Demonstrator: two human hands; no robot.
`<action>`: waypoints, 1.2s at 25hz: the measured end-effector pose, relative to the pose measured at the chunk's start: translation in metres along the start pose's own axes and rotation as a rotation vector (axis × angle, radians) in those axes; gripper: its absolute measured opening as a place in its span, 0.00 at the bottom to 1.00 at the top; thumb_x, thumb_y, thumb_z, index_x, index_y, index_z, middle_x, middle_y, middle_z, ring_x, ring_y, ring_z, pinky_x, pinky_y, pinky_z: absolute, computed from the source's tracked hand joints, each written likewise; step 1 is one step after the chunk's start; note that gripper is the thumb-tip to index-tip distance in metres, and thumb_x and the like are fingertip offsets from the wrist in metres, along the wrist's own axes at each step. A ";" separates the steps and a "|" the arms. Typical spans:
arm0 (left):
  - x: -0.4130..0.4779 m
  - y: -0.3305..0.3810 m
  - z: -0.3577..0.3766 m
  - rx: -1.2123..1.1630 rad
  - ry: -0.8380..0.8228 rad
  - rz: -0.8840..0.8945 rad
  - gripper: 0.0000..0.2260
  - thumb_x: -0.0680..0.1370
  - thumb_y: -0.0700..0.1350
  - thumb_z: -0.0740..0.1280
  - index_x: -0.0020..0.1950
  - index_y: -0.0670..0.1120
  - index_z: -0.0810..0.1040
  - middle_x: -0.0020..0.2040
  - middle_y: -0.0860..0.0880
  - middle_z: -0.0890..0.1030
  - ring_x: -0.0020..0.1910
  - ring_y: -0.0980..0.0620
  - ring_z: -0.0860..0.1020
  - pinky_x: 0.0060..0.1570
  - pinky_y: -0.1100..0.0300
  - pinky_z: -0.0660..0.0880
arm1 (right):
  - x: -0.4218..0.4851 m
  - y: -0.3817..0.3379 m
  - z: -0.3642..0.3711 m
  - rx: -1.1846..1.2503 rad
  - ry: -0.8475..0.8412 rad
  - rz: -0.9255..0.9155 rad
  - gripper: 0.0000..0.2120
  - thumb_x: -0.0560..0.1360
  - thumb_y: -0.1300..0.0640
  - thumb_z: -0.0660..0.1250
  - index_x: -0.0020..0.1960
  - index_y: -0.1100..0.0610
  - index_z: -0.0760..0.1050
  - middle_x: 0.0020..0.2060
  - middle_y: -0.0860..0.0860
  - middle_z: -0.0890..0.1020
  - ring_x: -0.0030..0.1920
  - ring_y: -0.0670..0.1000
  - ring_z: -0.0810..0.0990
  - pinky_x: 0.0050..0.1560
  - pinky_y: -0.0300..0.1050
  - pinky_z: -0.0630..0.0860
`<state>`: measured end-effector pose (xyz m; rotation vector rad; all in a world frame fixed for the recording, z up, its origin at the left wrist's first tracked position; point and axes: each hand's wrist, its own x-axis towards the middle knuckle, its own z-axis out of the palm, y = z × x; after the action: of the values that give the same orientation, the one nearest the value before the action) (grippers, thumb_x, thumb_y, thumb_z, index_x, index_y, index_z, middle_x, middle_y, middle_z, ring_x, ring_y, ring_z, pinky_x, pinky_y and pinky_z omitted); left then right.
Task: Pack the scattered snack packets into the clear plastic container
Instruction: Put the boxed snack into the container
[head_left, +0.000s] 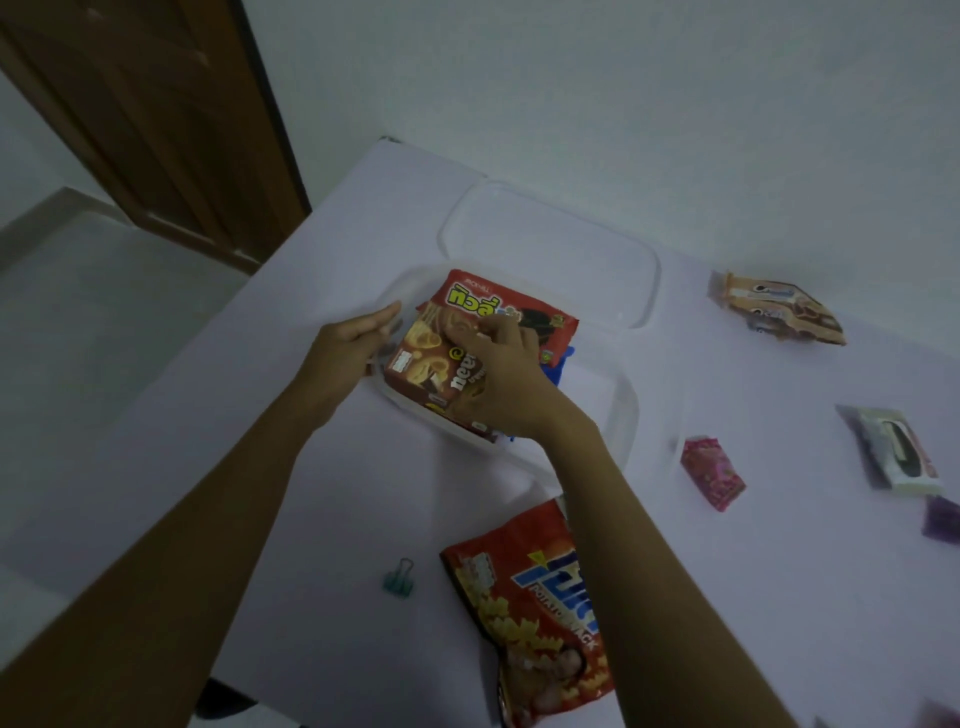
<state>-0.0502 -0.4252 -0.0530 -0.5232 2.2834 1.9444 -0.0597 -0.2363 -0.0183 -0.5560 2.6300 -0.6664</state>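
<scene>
Askew over container (627, 410), brown packet (421, 364).

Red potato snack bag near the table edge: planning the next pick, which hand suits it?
Probably the right hand, gripping the brown snack packet: the red potato snack bag lies beneath its forearm; the left hand rests at the rim of the clear plastic container.

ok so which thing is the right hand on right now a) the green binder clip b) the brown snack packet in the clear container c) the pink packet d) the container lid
b: the right hand curls its fingers over the brown snack packet, which sits in the clear container, while the pink packet, binder clip and lid lie apart from it on the table.
</scene>
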 end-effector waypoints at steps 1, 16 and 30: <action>0.000 0.000 0.000 0.004 0.004 -0.003 0.16 0.79 0.45 0.60 0.67 0.49 0.72 0.66 0.48 0.75 0.57 0.53 0.74 0.49 0.60 0.73 | 0.001 -0.001 0.004 -0.039 -0.001 0.004 0.37 0.71 0.52 0.71 0.74 0.47 0.56 0.72 0.54 0.54 0.72 0.57 0.50 0.72 0.56 0.57; 0.000 0.002 0.007 0.200 0.098 0.044 0.15 0.80 0.45 0.60 0.66 0.49 0.73 0.65 0.47 0.76 0.55 0.53 0.75 0.45 0.62 0.75 | -0.030 0.016 0.001 0.267 0.264 -0.014 0.19 0.76 0.64 0.64 0.66 0.63 0.71 0.70 0.53 0.65 0.70 0.40 0.62 0.69 0.33 0.63; -0.068 0.082 0.181 0.425 0.184 0.605 0.14 0.77 0.36 0.57 0.57 0.42 0.78 0.56 0.46 0.80 0.55 0.53 0.76 0.56 0.71 0.69 | -0.243 0.151 -0.062 0.160 0.770 0.518 0.15 0.73 0.64 0.67 0.59 0.56 0.77 0.58 0.55 0.76 0.57 0.55 0.76 0.55 0.43 0.74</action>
<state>-0.0390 -0.2251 0.0105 0.0525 3.1324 1.5459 0.0783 0.0201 0.0162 0.5369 3.1440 -1.0450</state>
